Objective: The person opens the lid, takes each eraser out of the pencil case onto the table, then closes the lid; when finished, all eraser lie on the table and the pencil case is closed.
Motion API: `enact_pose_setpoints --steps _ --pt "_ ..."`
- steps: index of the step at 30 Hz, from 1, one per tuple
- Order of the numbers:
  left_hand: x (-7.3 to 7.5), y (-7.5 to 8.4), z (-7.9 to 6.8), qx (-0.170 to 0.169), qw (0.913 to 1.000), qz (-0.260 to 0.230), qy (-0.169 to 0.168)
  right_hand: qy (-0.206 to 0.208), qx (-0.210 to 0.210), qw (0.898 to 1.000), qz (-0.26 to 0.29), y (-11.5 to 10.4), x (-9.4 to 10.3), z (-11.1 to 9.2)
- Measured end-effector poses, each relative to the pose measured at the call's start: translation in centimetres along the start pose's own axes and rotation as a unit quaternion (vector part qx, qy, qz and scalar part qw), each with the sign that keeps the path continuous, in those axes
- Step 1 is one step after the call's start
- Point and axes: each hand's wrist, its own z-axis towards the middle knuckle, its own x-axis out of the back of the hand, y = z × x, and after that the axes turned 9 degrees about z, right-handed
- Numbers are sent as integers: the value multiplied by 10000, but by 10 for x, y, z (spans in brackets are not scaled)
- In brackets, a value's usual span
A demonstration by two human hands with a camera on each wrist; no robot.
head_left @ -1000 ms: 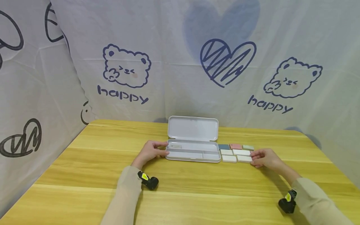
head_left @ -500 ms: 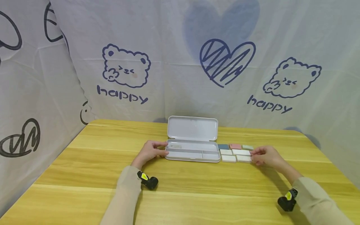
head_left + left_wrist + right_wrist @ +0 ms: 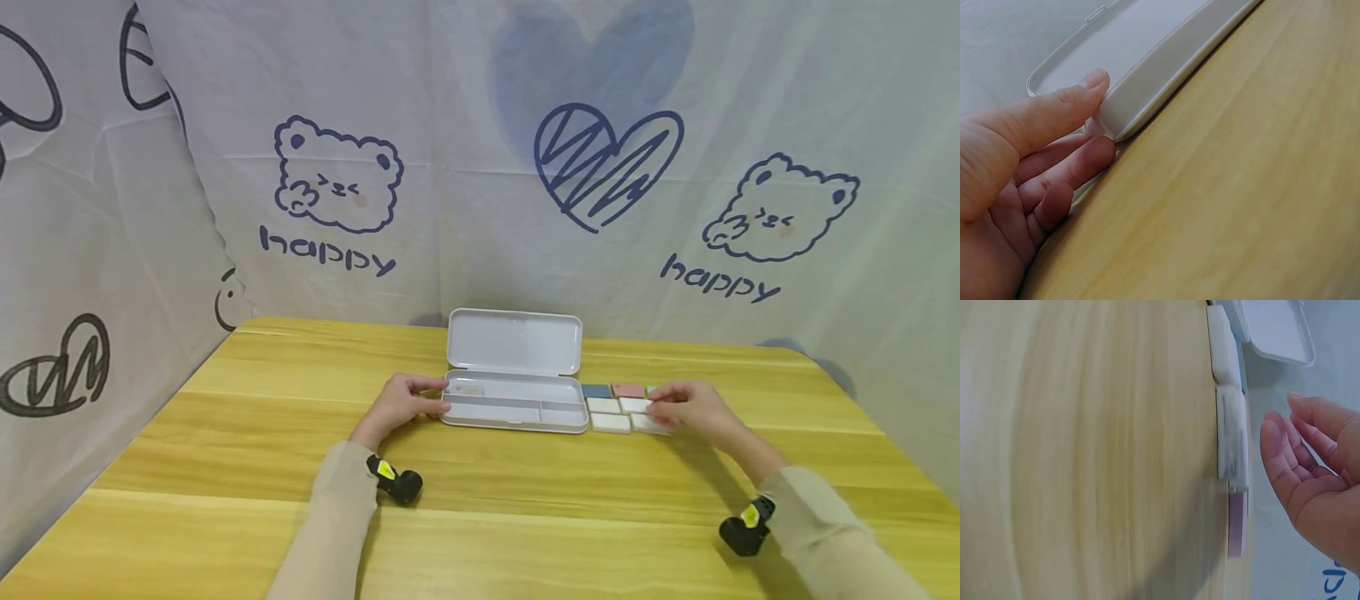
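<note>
A white pencil case lies with its lid raised. My left hand holds its left end; in the left wrist view the thumb lies along the corner, fingertips against the end wall. A small pale block sits in the back compartment. Right of the case, several eraser-like blocks lie in rows: white ones in front, a blue one and a pink one behind. Over the right-hand blocks hovers my right hand, fingers loosely bent, nothing between them; it partly hides a green block.
The wooden table stretches in front of the case and to both sides. Behind it hangs a pale printed cloth, close to the raised lid. A camera is strapped to each wrist.
My right hand has come away from the right end of the white blocks and moved left and slightly up, over them. The left hand and the case have stayed put.
</note>
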Motion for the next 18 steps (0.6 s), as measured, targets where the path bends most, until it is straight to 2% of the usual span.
enact_pose_setpoints --steps 6,11,18 --pt "-1 -13 9 -42 9999 -90 -44 -68 6 10000 16 -7 -12 8" --pt "-5 -30 20 0 9999 -143 11 -208 22 9985 511 -13 -22 13" --pt "-6 -32 21 -19 10000 -56 70 -305 100 9937 1074 -23 -38 19"
